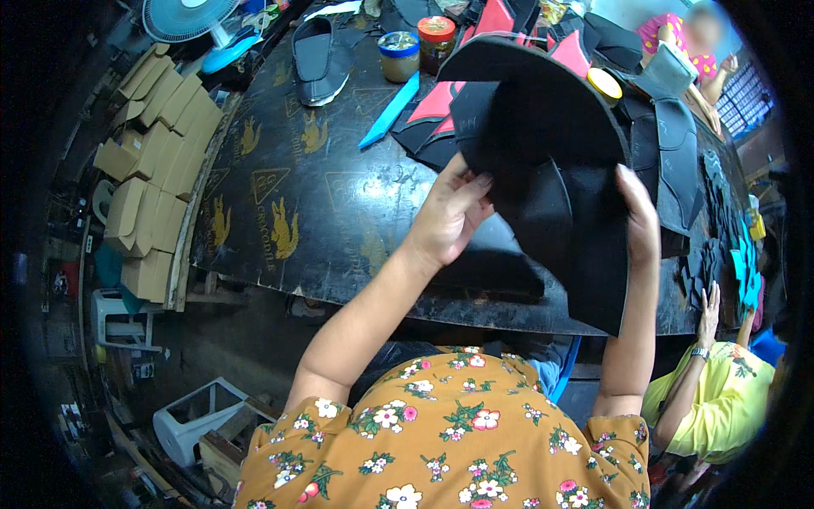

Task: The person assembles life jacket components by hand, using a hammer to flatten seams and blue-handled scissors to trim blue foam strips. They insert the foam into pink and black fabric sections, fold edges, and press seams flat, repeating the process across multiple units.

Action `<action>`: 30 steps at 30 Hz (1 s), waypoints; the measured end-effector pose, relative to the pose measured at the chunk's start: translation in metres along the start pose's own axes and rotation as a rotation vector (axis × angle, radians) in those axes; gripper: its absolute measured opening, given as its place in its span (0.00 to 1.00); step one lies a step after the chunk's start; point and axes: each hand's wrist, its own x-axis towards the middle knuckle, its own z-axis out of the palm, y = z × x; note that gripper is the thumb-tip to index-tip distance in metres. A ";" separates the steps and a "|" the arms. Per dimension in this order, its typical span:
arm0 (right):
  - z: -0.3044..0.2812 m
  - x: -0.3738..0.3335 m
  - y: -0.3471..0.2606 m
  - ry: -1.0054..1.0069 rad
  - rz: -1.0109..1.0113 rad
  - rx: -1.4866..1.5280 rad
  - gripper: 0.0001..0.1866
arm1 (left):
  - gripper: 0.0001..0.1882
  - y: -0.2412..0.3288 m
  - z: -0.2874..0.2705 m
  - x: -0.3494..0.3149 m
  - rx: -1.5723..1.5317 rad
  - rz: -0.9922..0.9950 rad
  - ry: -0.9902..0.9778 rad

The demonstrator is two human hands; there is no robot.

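Observation:
Both my hands hold up a wide black shoe upper (555,123) above the near part of the table. It has a broad curved top and flaps hanging down. My left hand (452,212) pinches its left edge, thumb on the near face. My right hand (642,216) grips its right edge, with the fingers partly hidden behind it. Beneath it a dark flat piece (496,271) lies on the table. Just behind are red and black cut pieces (432,110), partly covered by the upper.
The dark table (339,204) bears a black shoe (320,64), a blue strip (390,110), a blue-lidded jar (398,58) and a red-lidded jar (436,42). Black pieces (674,161) pile at right. Cardboard boxes (140,212) stand left. One person (712,390) sits right, another (678,42) far right.

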 end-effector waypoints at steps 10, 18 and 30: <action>0.091 -0.087 0.031 -0.790 -0.560 -1.290 0.31 | 0.09 0.153 -0.146 0.077 1.412 0.266 0.522; 0.084 -0.078 0.042 -0.875 -0.509 -1.117 0.37 | 0.19 0.143 -0.167 0.059 2.060 0.072 0.315; 0.087 -0.027 -0.010 -0.597 -0.645 -1.115 0.33 | 0.15 0.152 0.016 0.008 1.398 -0.167 -0.278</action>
